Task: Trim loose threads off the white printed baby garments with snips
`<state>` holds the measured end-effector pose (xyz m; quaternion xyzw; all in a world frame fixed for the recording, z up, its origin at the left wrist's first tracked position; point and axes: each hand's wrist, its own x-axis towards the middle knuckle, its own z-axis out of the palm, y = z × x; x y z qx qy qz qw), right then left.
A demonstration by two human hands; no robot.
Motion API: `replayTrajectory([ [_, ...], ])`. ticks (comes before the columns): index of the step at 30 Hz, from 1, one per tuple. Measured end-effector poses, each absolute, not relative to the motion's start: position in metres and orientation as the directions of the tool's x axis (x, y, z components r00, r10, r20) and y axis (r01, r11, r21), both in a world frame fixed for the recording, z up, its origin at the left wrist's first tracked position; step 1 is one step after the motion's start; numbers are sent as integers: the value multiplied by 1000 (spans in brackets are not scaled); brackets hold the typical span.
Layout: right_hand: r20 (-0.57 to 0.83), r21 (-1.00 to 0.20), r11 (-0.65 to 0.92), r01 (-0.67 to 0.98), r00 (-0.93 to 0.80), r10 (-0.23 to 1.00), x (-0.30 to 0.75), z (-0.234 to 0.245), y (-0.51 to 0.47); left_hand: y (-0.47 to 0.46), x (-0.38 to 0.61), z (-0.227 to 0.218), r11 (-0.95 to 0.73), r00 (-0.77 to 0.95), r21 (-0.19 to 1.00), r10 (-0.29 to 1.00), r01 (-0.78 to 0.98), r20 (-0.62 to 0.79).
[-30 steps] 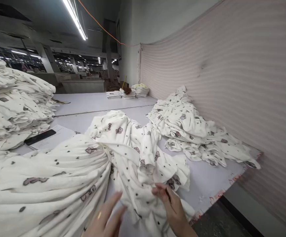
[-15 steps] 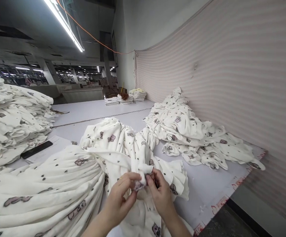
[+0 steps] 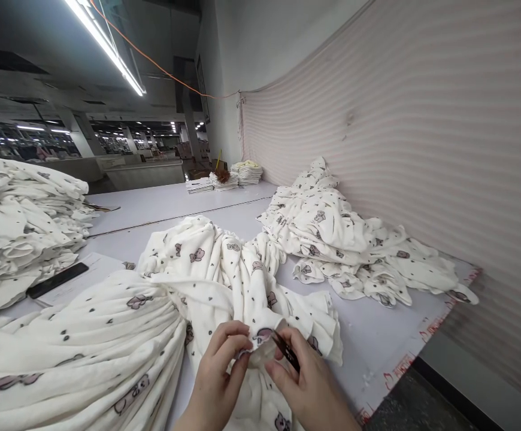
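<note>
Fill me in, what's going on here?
A person is working on white printed cloth at a table. The left hand pinches an edge of it, while the right hand holds a small dark tool, apparently thread snips, its tip close to that edge; I can't tell whether it touches. Similar cloth lies in a left pile and a right pile. A black phone lies on paper by the left pile.

On the desk (image 3: 368, 335), cloth (image 3: 213, 263) is lying in front, a pile (image 3: 22, 233) is standing behind it leftward, a phone (image 3: 57, 280) is resting partly on paper (image 3: 96, 275) between them, a heap (image 3: 336, 230) is lying right beside a curtain (image 3: 404, 149), and stacks (image 3: 247, 173) are sitting beyond.
</note>
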<state>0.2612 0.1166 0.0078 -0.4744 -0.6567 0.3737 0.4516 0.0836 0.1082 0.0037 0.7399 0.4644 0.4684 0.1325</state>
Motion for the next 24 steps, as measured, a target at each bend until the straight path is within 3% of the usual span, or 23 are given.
replayTrajectory([
  [4, 353, -805, 414, 425, -216, 910, 267, 7, 112, 110, 86, 10, -619, 218, 573, 758, 537, 614],
  [10, 296, -801, 402, 444, -290, 910, 267, 15, 119, 114, 87, 17, -703, 296, 488, 682, 517, 669],
  [13, 256, -814, 355, 460, -264, 930, 269, 16, 120, 114, 85, 18, -686, 282, 521, 704, 509, 652],
  [15, 262, -854, 326, 406, -206, 943, 269, 14, 120, 114, 84, 18, -557, 171, 676, 817, 483, 551],
  [18, 307, -901, 339, 270, -155, 939, 264, 11, 120, 115, 85, 19, -150, -23, 954, 987, 260, 161],
  [20, 350, -889, 383, 250, -170, 921, 258, 13, 122, 115, 86, 21, 30, -19, 998, 999, 63, -29],
  [24, 409, -856, 462, 232, -243, 880, 246, 18, 131, 115, 87, 23, 87, 51, 990, 995, -112, -82],
])
